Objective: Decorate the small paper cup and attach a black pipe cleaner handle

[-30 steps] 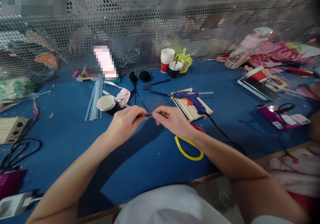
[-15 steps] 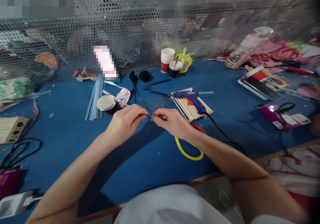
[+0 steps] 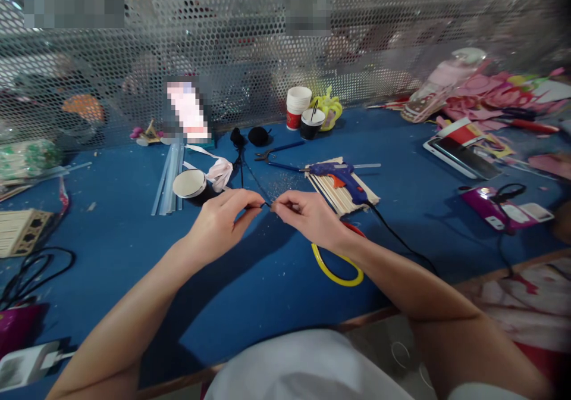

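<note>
My left hand [image 3: 220, 221] and my right hand [image 3: 307, 216] meet above the blue table [image 3: 250, 281], fingertips almost touching. Both pinch a thin black wire [image 3: 266, 204] that spans the small gap between them. A black strand runs from there back toward a small black pompom [image 3: 237, 137] near the mesh. Under my right wrist lies a pair of scissors with a yellow and a red handle [image 3: 336, 266]. Just right of my hands a blue glue gun [image 3: 341, 177] rests on a pile of wooden sticks [image 3: 332, 194].
A tipped paper cup [image 3: 191, 186] and a pink ribbon bow [image 3: 220, 171] lie left of my hands, clear glue sticks [image 3: 169, 171] beyond. Pliers [image 3: 279, 156], stacked cups [image 3: 298, 107] and a perforated metal screen [image 3: 250, 43] stand behind. Phones and pink paper craft [image 3: 468, 156] crowd the right.
My hands have barely moved. The fingertips have shifted slightly on the black wire, and the gap between the two pinches stays small.
</note>
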